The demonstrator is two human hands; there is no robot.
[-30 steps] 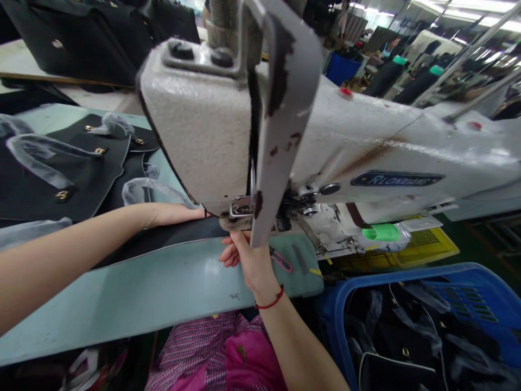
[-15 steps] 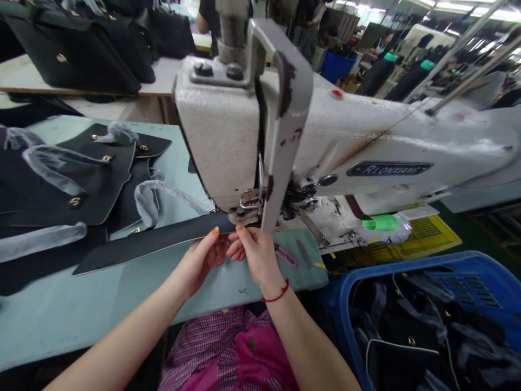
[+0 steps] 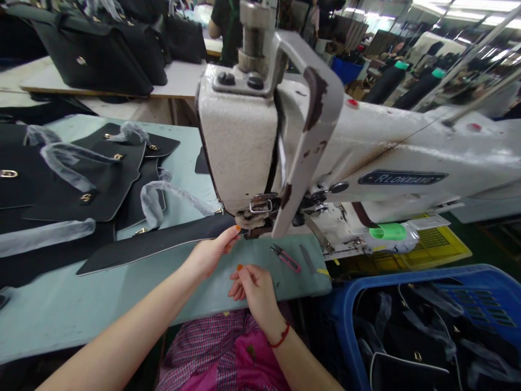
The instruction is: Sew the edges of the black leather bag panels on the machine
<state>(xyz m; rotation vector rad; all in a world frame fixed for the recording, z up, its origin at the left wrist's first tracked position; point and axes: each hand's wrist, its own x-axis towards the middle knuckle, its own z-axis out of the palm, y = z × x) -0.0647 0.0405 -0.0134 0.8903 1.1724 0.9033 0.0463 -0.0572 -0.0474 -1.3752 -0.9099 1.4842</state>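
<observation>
A long black leather panel (image 3: 158, 247) with a pale edge lies on the table, its right end under the sewing machine head (image 3: 240, 141). My left hand (image 3: 211, 250) pinches the panel's lower edge close to the presser foot (image 3: 250, 220), thumb on top. Lower down, near the table's front edge, my right hand (image 3: 254, 288) hovers with fingers loosely curled and somewhat apart; nothing shows in it. To its right on the table lie pink-handled thread snips (image 3: 286, 258) and a thin flat blade (image 3: 307, 259).
Black bag panels (image 3: 89, 184) with plastic-wrapped straps cover the table's left side. A blue basket (image 3: 350, 304) of similar pieces stands at the lower right, near a yellow crate (image 3: 437, 247). Finished black bags (image 3: 97, 57) stand behind; a person (image 3: 230, 32) is beyond the machine.
My right hand has left the panel's edge by the presser foot and come down toward me. The left hand still grips the panel, slightly further right. The snips are now uncovered.
</observation>
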